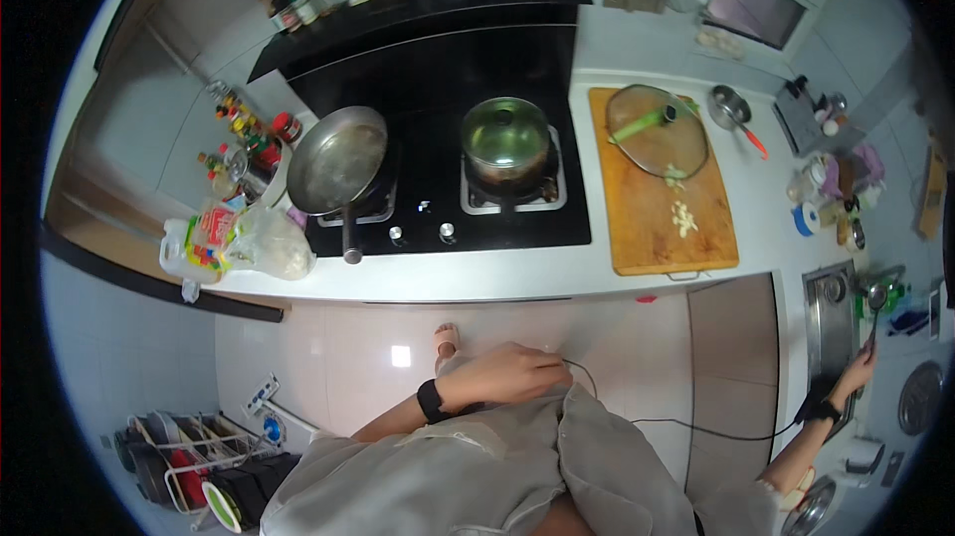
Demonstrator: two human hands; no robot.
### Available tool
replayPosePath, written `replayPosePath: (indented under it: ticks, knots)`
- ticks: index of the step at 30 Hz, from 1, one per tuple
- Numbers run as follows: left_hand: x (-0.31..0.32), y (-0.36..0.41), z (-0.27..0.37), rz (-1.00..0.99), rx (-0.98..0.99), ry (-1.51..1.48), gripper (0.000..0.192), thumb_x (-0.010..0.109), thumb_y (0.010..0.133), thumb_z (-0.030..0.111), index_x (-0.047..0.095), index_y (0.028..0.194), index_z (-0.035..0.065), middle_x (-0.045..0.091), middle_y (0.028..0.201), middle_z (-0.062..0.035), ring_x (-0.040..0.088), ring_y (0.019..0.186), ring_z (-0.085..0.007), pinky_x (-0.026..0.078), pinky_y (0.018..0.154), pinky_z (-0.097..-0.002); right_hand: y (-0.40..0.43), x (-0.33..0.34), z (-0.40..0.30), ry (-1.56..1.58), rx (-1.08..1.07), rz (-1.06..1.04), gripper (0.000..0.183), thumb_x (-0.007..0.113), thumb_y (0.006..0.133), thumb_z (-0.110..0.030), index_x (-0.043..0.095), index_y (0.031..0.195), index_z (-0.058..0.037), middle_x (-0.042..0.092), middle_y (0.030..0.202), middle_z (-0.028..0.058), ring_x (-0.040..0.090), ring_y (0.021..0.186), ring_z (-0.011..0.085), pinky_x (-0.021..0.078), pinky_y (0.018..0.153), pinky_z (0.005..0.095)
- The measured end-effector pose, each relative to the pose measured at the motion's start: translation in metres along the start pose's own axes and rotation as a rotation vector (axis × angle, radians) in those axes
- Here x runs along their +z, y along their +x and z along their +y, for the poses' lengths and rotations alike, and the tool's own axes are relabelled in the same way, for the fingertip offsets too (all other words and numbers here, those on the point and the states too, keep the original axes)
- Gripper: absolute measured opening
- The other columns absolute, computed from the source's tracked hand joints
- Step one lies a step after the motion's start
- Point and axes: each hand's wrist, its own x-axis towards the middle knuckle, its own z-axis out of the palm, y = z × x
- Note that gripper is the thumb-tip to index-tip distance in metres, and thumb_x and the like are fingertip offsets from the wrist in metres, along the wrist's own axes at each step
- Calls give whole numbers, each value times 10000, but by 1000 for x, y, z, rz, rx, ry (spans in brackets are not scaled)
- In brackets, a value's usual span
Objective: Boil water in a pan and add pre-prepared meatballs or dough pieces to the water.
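Observation:
My left hand (518,372) lies across the front of my grey clothing (462,476), its fingers curled. Whether anything is inside it is hidden. A thin dark cable (586,368) shows beside its fingertips. Far to the right, my right hand (854,374) grips the handle of a metal ladle (877,299), held up near the sink (830,327). Both wrists wear black bands. On the black gas hob (433,141), a frying pan (337,161) sits at left and a lidded pot (506,137) at right.
A wooden cutting board (634,223) carries chopped garlic (683,219) and a glass lid (656,132) over a green stalk. Nearby lies a small steel pan (730,107) with a red handle. Bottles and bags (276,241) crowd the left. A wire rack (198,461) stands low left.

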Motion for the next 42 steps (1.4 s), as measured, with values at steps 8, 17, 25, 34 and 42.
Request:
replayPosePath:
  ticks: [8,17,25,34,42]
  knots:
    - [-61,-74,-51,33,-79,28,235,557,777,119,556,1013,118,537,875,-51,591,756,-235,490,614,-346,-156,12,-280,1129,477,-239,415,433,940,-162,394,1275,80,397,1311,261,441,1213,275,394,997,283]
    - [-141,-227,-127,178,-235,-93,206,528,837,115,576,1037,135,565,936,-40,586,793,-204,487,649,-317,-306,72,-552,1414,381,-721,464,445,944,-204,357,1293,89,366,1337,245,328,1291,282,241,1108,319]
    - [-78,-415,-270,437,-754,-618,156,523,863,122,597,983,55,617,899,-50,610,761,-161,486,643,-286,-466,150,-721,1293,230,-1073,434,416,954,-272,445,1190,91,525,1156,270,536,1109,313,486,899,309]
    - [-53,-504,-315,330,-1557,-688,377,455,881,354,657,815,43,639,677,-53,591,558,-130,432,452,-253,-555,221,-755,1044,260,-1379,352,436,955,-186,461,1224,40,585,1106,185,581,1056,236,482,883,285]
    - [-48,-497,-315,441,-1526,-489,422,394,865,293,656,676,22,633,601,-87,611,548,-200,485,570,-330,-575,239,-769,814,98,-1440,308,487,933,-147,514,1184,30,640,987,139,631,939,186,512,805,235]
